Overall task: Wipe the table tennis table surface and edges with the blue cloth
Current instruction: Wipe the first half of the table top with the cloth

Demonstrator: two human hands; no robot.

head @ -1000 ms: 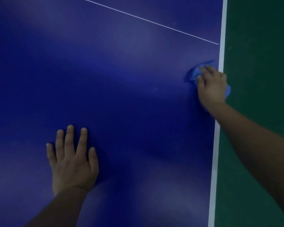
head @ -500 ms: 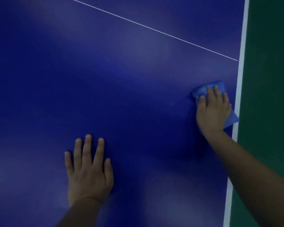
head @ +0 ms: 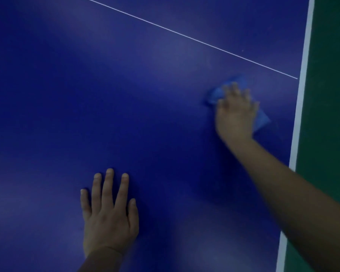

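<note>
The dark blue table tennis table (head: 126,95) fills most of the view. My right hand (head: 235,112) presses flat on the blue cloth (head: 217,95), which lies on the table a short way in from the white right edge line (head: 298,112). Cloth corners stick out beyond my fingers and past the heel of the hand. The hand is blurred from motion. My left hand (head: 108,214) lies flat on the table surface with fingers spread, holding nothing, near the bottom middle.
A thin white centre line (head: 185,35) runs diagonally across the upper table to the right edge. Beyond the right edge is green floor (head: 330,95).
My right hand has slid the cloth leftward, away from the white edge line and onto the inner surface. My left hand stays planted on the table.
</note>
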